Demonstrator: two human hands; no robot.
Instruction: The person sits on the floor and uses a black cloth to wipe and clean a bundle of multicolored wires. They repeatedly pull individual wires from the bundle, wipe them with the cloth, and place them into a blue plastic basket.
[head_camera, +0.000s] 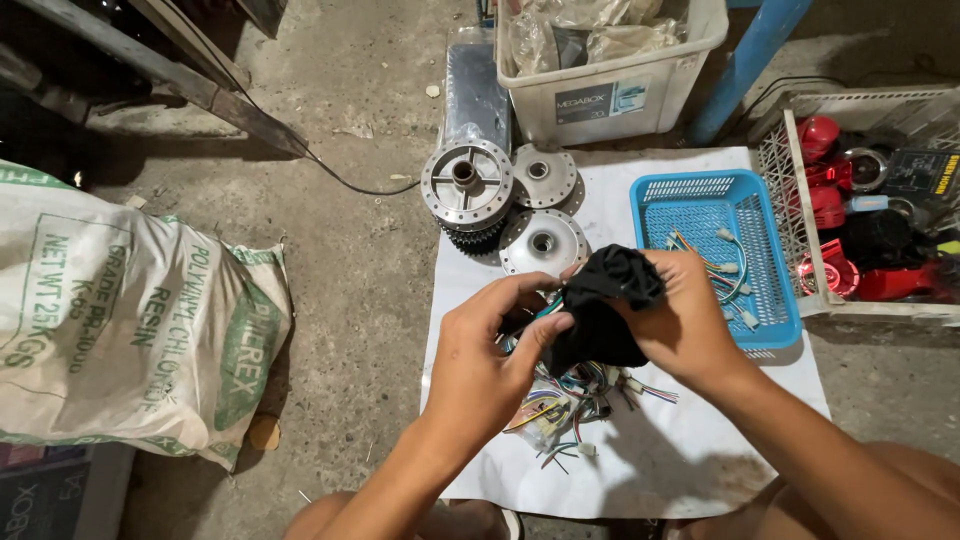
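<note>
Holding a bunched black cloth (600, 305) up between both hands, I am pinching its upper fold with my right hand (680, 320) while my left hand (490, 355) is closing thumb and fingers on its lower left edge, where a bit of coloured wire is also showing. Both grips are closed on the cloth, which is hanging above the white sheet (680, 450) I am working over, just over a loose tangle of coloured wires (565, 400).

I am judging the wires as the main hazard: the cloth is drooping right down onto them, and its folds or my left fingers could be snagging a connector, so lifting or tugging the cloth might be dragging the whole bundle along, scattering it or pulling a lead out of its plug. My left hand is also covering part of what it is gripping, so I cannot tell whether wire is caught inside the cloth; squeezing hard there could be kinking thin leads.

Just beyond my hands three metal hub discs (470, 185) are lying on the sheet's far edge, one stacked on a toothed gear. A careless swing of the cloth could be brushing grit from them onto the wiring. The blue basket (690, 215) to my right is holding more small wired connectors, and a sleeve of cloth sweeping past could be hooking those too. A white bin (610, 95) and a printed sack (120, 320) are sitting well apart, out of the way
</note>
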